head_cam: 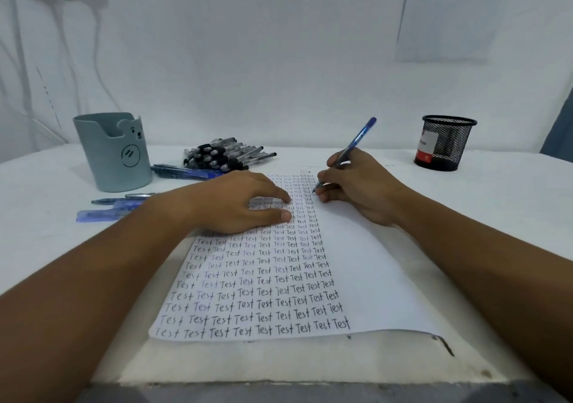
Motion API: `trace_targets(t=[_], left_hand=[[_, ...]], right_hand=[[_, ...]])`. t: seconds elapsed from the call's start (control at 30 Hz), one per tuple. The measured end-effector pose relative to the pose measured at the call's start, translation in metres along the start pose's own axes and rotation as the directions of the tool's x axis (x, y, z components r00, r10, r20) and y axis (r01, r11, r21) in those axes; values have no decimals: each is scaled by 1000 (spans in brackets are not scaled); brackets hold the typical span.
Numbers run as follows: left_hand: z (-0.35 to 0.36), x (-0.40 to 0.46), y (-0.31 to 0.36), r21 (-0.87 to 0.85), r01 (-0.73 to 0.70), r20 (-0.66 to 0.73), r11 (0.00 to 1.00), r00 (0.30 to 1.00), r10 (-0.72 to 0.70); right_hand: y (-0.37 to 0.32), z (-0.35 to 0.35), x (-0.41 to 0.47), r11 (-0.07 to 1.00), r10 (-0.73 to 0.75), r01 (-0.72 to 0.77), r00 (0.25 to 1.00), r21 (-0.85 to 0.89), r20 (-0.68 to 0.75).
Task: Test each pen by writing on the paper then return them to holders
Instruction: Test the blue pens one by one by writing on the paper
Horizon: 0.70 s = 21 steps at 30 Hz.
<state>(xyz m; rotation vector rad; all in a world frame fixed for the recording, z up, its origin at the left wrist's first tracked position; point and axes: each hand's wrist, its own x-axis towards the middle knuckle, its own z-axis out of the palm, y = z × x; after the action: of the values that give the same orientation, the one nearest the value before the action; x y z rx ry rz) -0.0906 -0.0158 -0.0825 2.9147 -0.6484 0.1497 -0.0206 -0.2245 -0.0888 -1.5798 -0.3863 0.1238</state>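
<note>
The paper (356, 278) lies nearest on the table (496, 216), its left part filled with rows of the word "Test", and the left hand (235, 204) rests flat on it with fingers straight and relaxed. Just beyond, the right hand (359, 185) pinches a blue pen (356, 142) in curled fingers, tip down at the paper's upper rows and cap end tilted up and away. Farther back, blue pens (183, 171) lie beside the grey cup (113, 154) at left, a heap of black pens (226, 156) sits mid-table, and a mesh cup (446, 143) stands at right.
</note>
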Motion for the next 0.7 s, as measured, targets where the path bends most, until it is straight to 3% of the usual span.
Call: trace_targets(t=[0.7], left_hand=[[0,0,-1,-10,16,18,1000,1000,-16]], right_hand=[[6,0,-3,980,-75,75,997,-186,8]])
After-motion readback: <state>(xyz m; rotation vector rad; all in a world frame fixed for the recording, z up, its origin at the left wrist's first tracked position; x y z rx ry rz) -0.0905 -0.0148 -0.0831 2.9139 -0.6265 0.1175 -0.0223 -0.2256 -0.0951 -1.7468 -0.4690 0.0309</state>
